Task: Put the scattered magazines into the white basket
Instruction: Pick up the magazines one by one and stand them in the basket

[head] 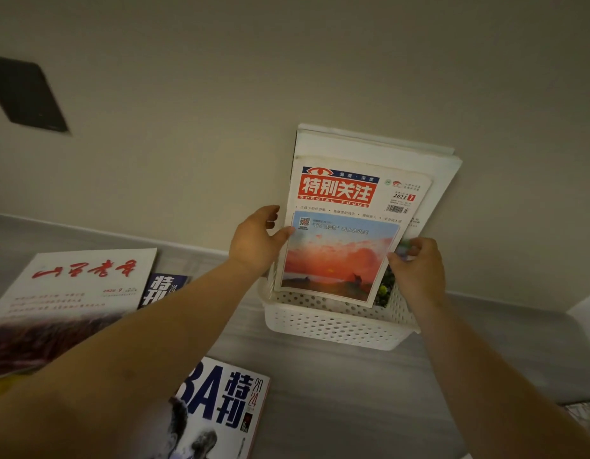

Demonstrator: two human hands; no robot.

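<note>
The white perforated basket point(333, 326) sits on the grey table against the wall. Standing upright in it is a magazine with a red title and a sunset cover point(346, 233), in front of larger white magazines point(376, 150) that lean on the wall. My left hand point(254, 240) grips the sunset magazine's left edge, thumb on the cover. Its right edge is held by my right hand point(419, 270). Three magazines lie flat on the table: a white one with red calligraphy point(65, 293) at the left, a dark blue one point(161, 289) partly under my left arm, and a basketball one point(221, 412) near me.
A dark rectangular panel point(25, 94) is set in the beige wall at upper left. The corner of another printed item point(585, 415) shows at the table's right edge. A white surface point(588, 309) borders the table at far right.
</note>
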